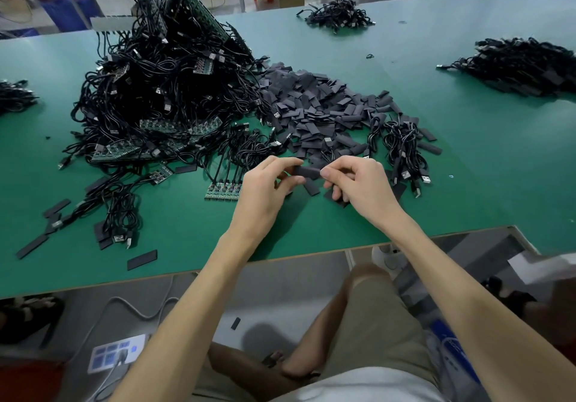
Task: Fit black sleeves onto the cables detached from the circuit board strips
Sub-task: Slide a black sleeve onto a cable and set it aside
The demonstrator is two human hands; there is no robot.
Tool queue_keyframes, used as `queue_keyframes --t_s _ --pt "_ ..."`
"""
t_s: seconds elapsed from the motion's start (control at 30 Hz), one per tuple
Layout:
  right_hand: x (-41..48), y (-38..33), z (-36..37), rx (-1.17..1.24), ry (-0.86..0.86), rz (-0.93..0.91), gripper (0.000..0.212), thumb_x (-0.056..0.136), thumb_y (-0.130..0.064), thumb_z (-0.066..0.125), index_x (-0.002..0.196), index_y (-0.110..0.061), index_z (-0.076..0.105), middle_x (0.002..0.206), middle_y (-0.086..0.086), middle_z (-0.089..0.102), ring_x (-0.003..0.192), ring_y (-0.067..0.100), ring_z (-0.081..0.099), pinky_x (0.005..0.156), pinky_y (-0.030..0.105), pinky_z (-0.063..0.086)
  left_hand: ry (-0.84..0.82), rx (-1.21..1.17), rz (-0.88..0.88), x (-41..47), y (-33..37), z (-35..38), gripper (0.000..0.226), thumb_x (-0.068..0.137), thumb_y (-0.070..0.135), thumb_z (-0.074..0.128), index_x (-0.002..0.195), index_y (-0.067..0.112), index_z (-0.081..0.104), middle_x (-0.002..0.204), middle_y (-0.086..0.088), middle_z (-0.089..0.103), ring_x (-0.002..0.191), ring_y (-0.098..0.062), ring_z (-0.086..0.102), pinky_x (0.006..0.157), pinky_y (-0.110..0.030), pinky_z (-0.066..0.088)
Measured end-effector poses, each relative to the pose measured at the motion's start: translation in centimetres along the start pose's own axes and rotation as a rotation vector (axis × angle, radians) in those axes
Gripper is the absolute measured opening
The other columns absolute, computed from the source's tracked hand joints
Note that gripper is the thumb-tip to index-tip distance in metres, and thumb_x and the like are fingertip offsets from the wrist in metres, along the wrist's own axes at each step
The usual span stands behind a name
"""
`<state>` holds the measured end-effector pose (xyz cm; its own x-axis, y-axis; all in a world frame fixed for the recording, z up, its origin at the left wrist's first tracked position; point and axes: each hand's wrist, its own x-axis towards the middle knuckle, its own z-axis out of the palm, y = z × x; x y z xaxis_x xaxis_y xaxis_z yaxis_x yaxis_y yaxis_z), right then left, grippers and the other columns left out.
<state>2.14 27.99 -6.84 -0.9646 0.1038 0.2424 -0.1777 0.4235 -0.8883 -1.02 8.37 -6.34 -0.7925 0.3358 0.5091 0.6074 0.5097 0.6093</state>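
Note:
A short black sleeve (307, 171) hangs just above the green table (467, 164), held between both hands. My left hand (265, 189) pinches its left end, and my right hand (358, 183) pinches its right end. Whether a cable end sits inside the sleeve is hidden by my fingers. A green circuit board strip (223, 190) with black cables attached lies just left of my left hand. A heap of loose black sleeves (324, 108) lies behind my hands. A few detached cables (402, 149) lie to the right.
A tall pile of cables and board strips (162, 89) fills the left of the table. More cable piles lie at the far right (523, 64), far centre (338, 16) and left edge (14, 96). Loose sleeves (141, 259) lie near the front edge.

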Motion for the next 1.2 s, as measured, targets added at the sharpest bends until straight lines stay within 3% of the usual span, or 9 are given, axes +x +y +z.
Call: queue_keyframes --t_s 0.17,0.6,0.67,0.8,1.0,1.2 --pt "0.03 -0.06 -0.21 -0.013 -0.010 0.001 0.014 0.096 -0.014 0.070 0.082 -0.016 0.073 0.061 -0.010 0.070 0.045 0.003 0.058 0.050 0.015 0.045 -0.038 -0.027 -0.033 -0.13 0.17 -0.09 0.022 0.087 0.005 0.076 0.109 0.001 0.074 0.090 -0.007 0.069 0.067 -0.023 0.066 0.074 -0.040 0.055" --pt "0.13 0.10 -0.28 0.020 -0.043 -0.014 0.018 0.093 -0.010 0.071 0.079 -0.021 0.074 0.065 -0.003 0.073 0.045 0.005 0.058 0.048 0.017 0.046 -0.050 -0.040 -0.012 -0.23 0.09 -0.10 0.019 0.089 0.005 0.075 0.108 0.001 0.074 0.090 -0.006 0.068 0.068 -0.022 0.064 0.073 -0.043 0.054" --pt "0.16 0.14 -0.27 0.021 -0.038 -0.015 0.018 0.094 -0.010 0.071 0.080 -0.021 0.074 0.065 -0.003 0.073 0.045 0.006 0.058 0.048 0.017 0.046 -0.047 -0.045 -0.010 -0.18 0.02 -0.02 0.019 0.089 0.007 0.075 0.108 0.003 0.074 0.093 -0.004 0.068 0.070 -0.020 0.064 0.074 -0.040 0.055" --pt "0.15 0.29 -0.24 0.013 -0.024 -0.009 0.010 0.094 -0.011 0.072 0.084 -0.015 0.075 0.063 -0.006 0.072 0.045 0.003 0.058 0.049 0.016 0.045 -0.058 0.007 0.032 -0.15 0.11 0.22 0.022 0.091 0.019 0.075 0.111 0.010 0.073 0.103 0.004 0.065 0.080 -0.008 0.057 0.074 -0.020 0.046" --pt "-0.04 0.21 -0.03 0.039 -0.065 -0.004 0.005 0.089 -0.011 0.077 0.089 -0.016 0.078 0.062 -0.004 0.070 0.054 0.007 0.065 0.052 0.016 0.047 -0.024 -0.017 0.001 -0.15 -0.15 0.35 0.005 0.090 0.008 0.074 0.090 0.011 0.070 0.088 0.009 0.061 0.076 -0.009 0.059 0.071 -0.036 0.052" --pt "0.04 0.15 -0.02 0.052 0.021 -0.039 0.014 0.089 -0.016 0.079 0.103 -0.018 0.077 0.087 -0.007 0.075 0.073 0.017 0.071 0.063 0.021 0.055 0.072 -0.063 -0.033 -0.27 -0.34 0.08 0.014 0.090 0.000 0.071 0.088 0.013 0.068 0.086 0.008 0.061 0.077 -0.011 0.061 0.064 -0.024 0.052"
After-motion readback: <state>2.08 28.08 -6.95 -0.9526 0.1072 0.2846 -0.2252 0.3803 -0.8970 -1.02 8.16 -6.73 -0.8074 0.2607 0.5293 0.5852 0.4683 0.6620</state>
